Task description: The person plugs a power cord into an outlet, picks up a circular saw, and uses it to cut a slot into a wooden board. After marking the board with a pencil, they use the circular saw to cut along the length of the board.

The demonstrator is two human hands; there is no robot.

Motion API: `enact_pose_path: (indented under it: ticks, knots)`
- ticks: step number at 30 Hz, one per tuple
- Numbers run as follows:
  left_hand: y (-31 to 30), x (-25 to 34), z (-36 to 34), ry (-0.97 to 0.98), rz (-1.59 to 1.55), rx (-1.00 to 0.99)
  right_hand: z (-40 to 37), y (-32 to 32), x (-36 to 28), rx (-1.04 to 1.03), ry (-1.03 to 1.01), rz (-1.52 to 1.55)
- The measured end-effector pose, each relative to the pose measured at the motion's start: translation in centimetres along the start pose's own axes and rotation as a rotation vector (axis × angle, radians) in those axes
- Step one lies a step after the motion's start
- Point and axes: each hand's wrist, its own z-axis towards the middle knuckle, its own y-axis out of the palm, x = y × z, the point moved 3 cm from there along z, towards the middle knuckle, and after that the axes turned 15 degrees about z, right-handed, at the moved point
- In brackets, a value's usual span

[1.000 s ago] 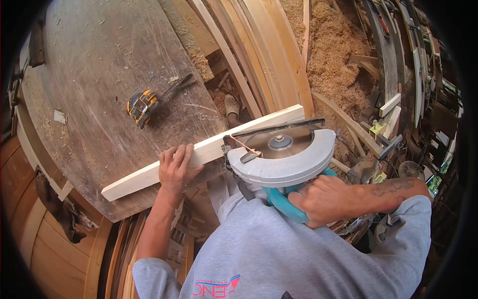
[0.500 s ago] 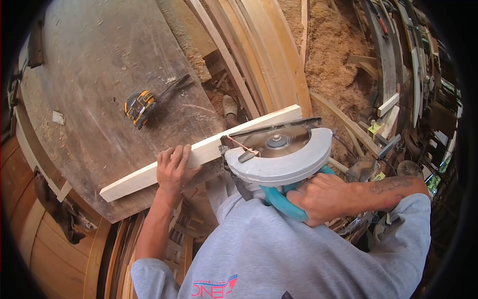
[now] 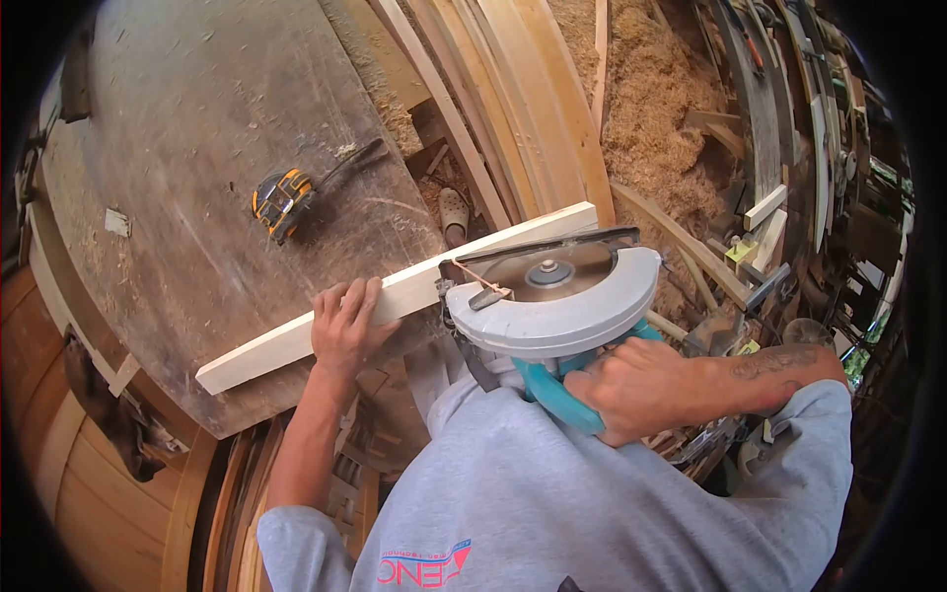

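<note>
My right hand (image 3: 631,387) is wrapped round the teal handle of a circular saw (image 3: 552,326) with a grey blade guard. The saw is on its side, its round blade (image 3: 549,272) facing up at me, and its base plate runs along a long pale wooden batten (image 3: 266,352). Fingers over the far edge and thumb at the near side, my left hand (image 3: 347,326) grips this batten left of the saw. The batten lies slantwise over the worktop's near corner, its right end past the edge. The saw hides where blade and wood meet.
On the worn worktop (image 3: 197,128) lies a yellow-and-black tape measure (image 3: 282,203), left of a dark thin tool (image 3: 352,163). Long boards (image 3: 523,99) stretch away beyond the right edge. Wood shavings (image 3: 641,109) cover the ground, with timber offcuts (image 3: 764,208) at the right.
The view has shifted slightly, moving the tape measure a little right and down in it. Both hands keep their holds, and the saw stays at nearly the same place along the batten.
</note>
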Motion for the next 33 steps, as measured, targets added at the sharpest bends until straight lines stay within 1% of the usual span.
enact_pose_path:
  ticks: [13,24,27,33]
  knots:
    - [0.1,0.0,0.0,0.002,0.004,-0.019,0.0,0.0,1.0,0.009,-0.027,-0.013]
    - [-0.1,0.0,-0.1,0.001,-0.006,-0.035,0.1,-0.4,1.4,-0.052,0.001,-0.015]
    - [0.0,0.0,-0.1,0.003,-0.010,-0.048,0.0,-0.1,1.7,-0.026,-0.045,0.007]
    - [-0.1,-0.1,-0.1,0.011,-0.010,-0.049,0.0,0.0,1.7,-0.016,-0.034,-0.002]
